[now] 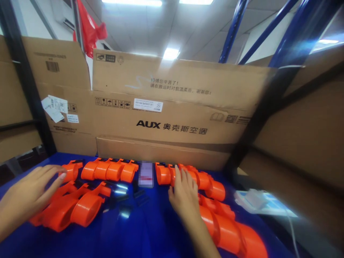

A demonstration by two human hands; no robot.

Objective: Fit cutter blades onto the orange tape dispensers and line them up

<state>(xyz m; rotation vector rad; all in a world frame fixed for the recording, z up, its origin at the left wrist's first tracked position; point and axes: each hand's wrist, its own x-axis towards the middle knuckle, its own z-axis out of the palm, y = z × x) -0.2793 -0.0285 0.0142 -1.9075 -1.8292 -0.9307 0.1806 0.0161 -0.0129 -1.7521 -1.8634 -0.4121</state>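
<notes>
My left hand [33,191] is at the left with its fingers stretched out. Its fingertips reach an orange ring-shaped plastic piece [72,172], which looks like a packing-tape cutter; whether they touch it I cannot tell. Below lie more orange rings [85,210], each with a protruding arm, partly behind that hand. My right hand [185,195] is spread over the back right row of orange rings [203,180], its fingers apart and hiding some of them. Near its forearm runs another row of larger-looking orange rings [228,233]. No piece is lifted in either hand.
A back left row of orange rings [113,171] stands beside a small upright card or screen [146,174]. Small dark pieces [141,197] lie on the blue tabletop [129,233]. Behind stands a cardboard wall [172,118]. A power strip [264,202] with a cable is at the right.
</notes>
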